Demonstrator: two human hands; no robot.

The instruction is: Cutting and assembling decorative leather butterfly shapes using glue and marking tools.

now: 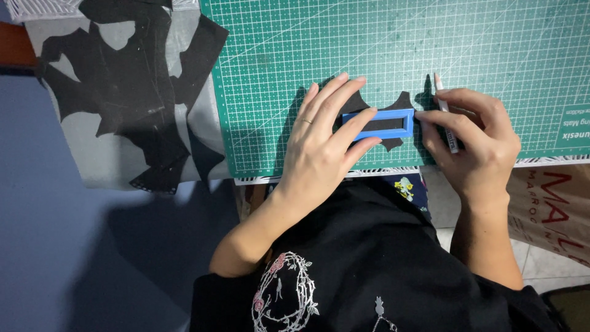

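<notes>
The left hand (322, 138) covered most of the black piece (402, 101) under the blue frame (379, 123). The pen (445, 110) tip was hidden behind the right hand (470, 138) fingers. The mat (399, 55) ran off the top and right edges.

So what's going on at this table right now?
A person is working on a green cutting mat. Their left hand presses a blue rectangular frame flat on a small piece of black material. Their right hand holds a thin white pen-like tool at the frame's right end; its tip is hidden behind the fingers. A heap of black offcuts lies on grey sheeting to the left of the mat.
</notes>
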